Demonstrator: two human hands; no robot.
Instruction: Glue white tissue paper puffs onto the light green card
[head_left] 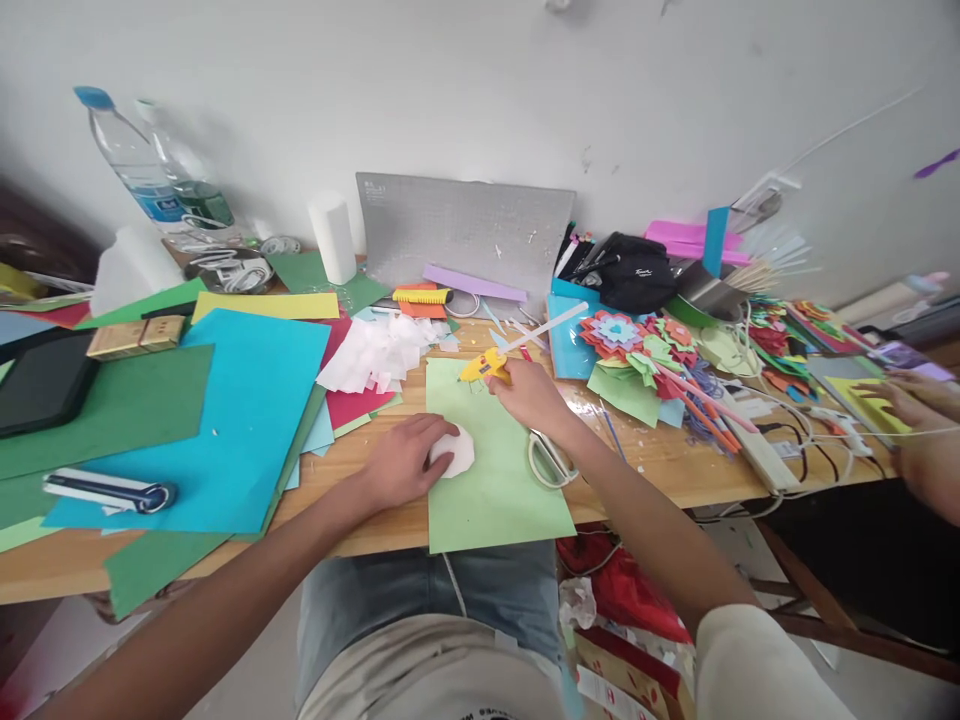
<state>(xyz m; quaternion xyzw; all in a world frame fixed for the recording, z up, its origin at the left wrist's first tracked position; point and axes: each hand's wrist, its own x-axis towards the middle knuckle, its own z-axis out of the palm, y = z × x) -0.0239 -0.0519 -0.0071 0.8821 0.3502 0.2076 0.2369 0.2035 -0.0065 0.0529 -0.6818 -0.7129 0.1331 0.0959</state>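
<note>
Shirt [420, 665] at six, white paper [460, 452] is steadied by the curled left hand [405, 460], glue gun [481, 367] gripped by right hand [534, 398] towards one o'clock, careful aim seemingly required

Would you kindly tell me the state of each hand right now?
Left hand: fingers on the white paper piece; whether it grips cannot be told.
Right hand: closed, holding the yellow glue gun.

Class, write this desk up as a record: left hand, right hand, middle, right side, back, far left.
Left hand: on a white paper piece
Right hand: holding a yellow glue gun
Middle: light green sheet, partly under the white paper piece
Right side: paper flowers
Back: gray board leaning on the wall
Far left: plastic bottles
</note>
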